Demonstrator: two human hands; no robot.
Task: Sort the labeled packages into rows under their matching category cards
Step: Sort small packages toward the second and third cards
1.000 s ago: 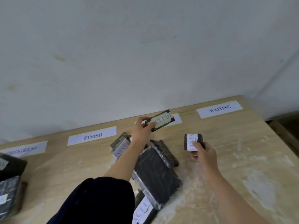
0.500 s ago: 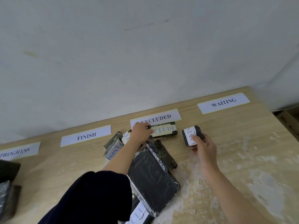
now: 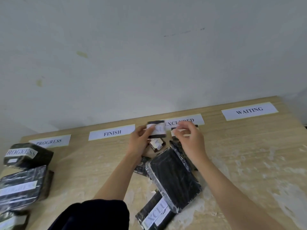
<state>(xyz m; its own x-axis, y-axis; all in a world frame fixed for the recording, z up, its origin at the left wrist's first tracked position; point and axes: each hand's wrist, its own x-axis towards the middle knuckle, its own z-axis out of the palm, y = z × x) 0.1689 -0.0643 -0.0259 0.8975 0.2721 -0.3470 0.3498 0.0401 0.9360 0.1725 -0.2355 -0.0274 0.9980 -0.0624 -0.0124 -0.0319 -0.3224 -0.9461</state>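
Observation:
My left hand (image 3: 140, 141) holds a small black package (image 3: 157, 131) with a blurred white label, raised between the FINISH card (image 3: 112, 132) and the EXCLUDED card (image 3: 182, 121). My right hand (image 3: 190, 139) hovers beside it with its fingers apart and nothing in them. It covers most of a flat package (image 3: 173, 130) lying just under the EXCLUDED card. A pile sits below my hands: a large black package (image 3: 174, 180), one labeled EXCLU (image 3: 156, 214) and a small one (image 3: 157, 144). The WAITING card (image 3: 249, 110) is at the far right.
The PROGRESS card (image 3: 49, 141) lies at the far left, with three wrapped packages in a column below it (image 3: 28, 154) (image 3: 21, 186) (image 3: 11, 219). The wooden table (image 3: 249, 163) meets a white wall at the back. A dark sleeve (image 3: 93, 214) fills the bottom centre.
My left hand set the flat EXCLUDED package down under its card. The small package moved from my right hand to my left, and my right hand opened.

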